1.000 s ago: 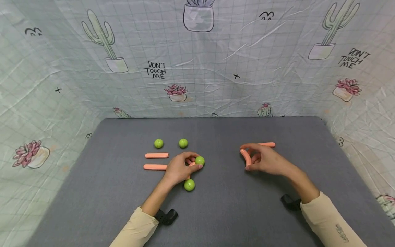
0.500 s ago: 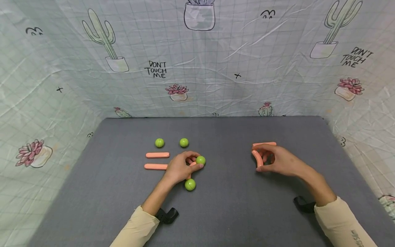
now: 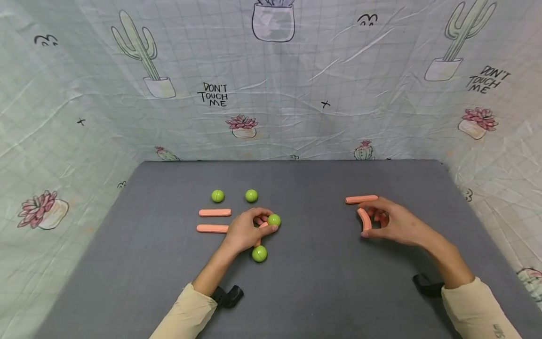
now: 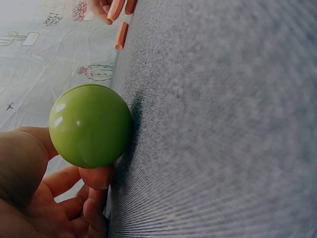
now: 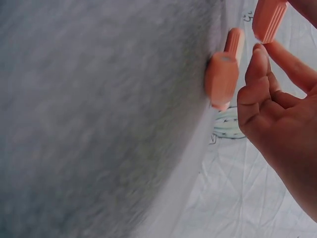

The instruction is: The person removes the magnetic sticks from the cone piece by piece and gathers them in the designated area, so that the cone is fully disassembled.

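Observation:
In the head view, my left hand (image 3: 247, 230) pinches a glossy green ball (image 3: 274, 220) between thumb and forefinger. A curved orange stick (image 3: 258, 243) lies partly hidden under that hand, with another green ball (image 3: 259, 254) at its near end. In the left wrist view the held ball (image 4: 90, 126) hides the thumb tip, and an orange stick end (image 4: 96, 176) shows beside it. My right hand (image 3: 395, 223) pinches a short curved orange stick (image 3: 364, 222) by its two ends. A straight orange stick (image 3: 361, 199) lies just beyond those fingers.
Two more green balls (image 3: 218, 196) and two straight orange sticks (image 3: 215, 213) lie left of my left hand. The right wrist view shows orange sticks (image 5: 221, 79) beyond the held piece. Patterned cloth (image 3: 292, 103) walls the grey table (image 3: 313, 282) at the back and sides.
My right hand has moved right with the curved orange stick in its fingers, uncovering most of the straight stick behind it. The left hand and its ball stay in place.

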Tool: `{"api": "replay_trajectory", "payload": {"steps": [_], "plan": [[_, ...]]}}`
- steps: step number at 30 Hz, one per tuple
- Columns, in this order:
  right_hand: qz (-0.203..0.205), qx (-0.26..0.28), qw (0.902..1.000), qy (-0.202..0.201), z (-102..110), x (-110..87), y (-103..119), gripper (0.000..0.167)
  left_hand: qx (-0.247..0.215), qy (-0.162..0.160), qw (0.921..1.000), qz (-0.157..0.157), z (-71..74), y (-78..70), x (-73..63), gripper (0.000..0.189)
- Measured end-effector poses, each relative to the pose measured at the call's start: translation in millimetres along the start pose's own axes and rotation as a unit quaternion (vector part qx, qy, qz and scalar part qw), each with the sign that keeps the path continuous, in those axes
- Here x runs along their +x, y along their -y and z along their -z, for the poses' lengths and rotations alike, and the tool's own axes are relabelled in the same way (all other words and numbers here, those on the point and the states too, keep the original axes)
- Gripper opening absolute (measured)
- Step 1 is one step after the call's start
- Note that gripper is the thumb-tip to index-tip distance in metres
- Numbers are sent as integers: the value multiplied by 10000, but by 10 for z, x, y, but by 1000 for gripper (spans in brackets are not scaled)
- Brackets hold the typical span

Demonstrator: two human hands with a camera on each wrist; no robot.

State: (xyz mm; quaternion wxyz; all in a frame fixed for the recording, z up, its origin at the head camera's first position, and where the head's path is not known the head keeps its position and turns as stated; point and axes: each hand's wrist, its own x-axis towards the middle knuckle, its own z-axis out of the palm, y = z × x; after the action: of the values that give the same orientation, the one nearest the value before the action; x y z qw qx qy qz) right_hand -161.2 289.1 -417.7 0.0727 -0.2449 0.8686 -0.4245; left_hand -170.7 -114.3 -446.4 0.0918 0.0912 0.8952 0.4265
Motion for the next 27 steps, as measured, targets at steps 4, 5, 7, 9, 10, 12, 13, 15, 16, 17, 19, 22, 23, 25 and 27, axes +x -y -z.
{"api": "replay_trajectory", "payload": {"steps": [4, 5, 7, 9, 10, 12, 13, 15, 16, 17, 19, 22, 23, 25, 27], "plan": [[194, -174, 9996, -60, 29, -6, -32, 71, 0, 25, 10000, -1, 7, -4, 4, 32], [206, -263, 9994, -64, 37, -10, -39, 70, 2, 34, 10000, -6, 6, -1, 5, 32], [-50, -521, 9985, -155, 50, -35, -48, 63, 5, 51, 10000, -2, 7, -1, 3, 32], [-462, -841, 9951, -224, 63, -68, -51, 60, -2, 59, 10000, 4, 7, -2, 0, 32], [-659, -981, 9927, -240, 67, -83, -54, 60, -3, 55, 10000, 9, 7, -4, -2, 32], [-987, -1207, 9875, -235, 71, -103, -60, 62, 10, 45, 10000, 25, 7, -9, -7, 32], [-1063, -1287, 9858, -201, 73, -108, -62, 64, 27, 32, 10000, 24, 5, -9, -6, 32], [-1098, -1385, 9841, -161, 74, -112, -69, 70, 56, 10, 10000, 16, 1, -10, -6, 32], [-1098, -1400, 9839, -147, 74, -113, -72, 70, 74, -4, 10000, 14, -1, -10, -6, 32], [-1102, -1390, 9840, -136, 74, -114, -75, 70, 95, -15, 10000, 7, -3, -8, -7, 32], [-1110, -1352, 9845, -119, 72, -118, -84, 70, 101, -31, 9999, -4, -4, -6, -9, 31], [-1141, -1284, 9851, -82, 62, -121, -102, 71, 98, -49, 9999, -37, -5, 3, -11, 32], [-1159, -1267, 9851, -64, 58, -121, -107, 71, 97, -54, 9999, -46, -5, 5, -10, 32], [-1187, -1246, 9851, -39, 49, -119, -113, 73, 104, -67, 9999, -68, -6, 11, -9, 32], [-1199, -1222, 9852, -22, 45, -118, -111, 74, 112, -82, 9999, -89, -6, 11, -9, 32]]}}
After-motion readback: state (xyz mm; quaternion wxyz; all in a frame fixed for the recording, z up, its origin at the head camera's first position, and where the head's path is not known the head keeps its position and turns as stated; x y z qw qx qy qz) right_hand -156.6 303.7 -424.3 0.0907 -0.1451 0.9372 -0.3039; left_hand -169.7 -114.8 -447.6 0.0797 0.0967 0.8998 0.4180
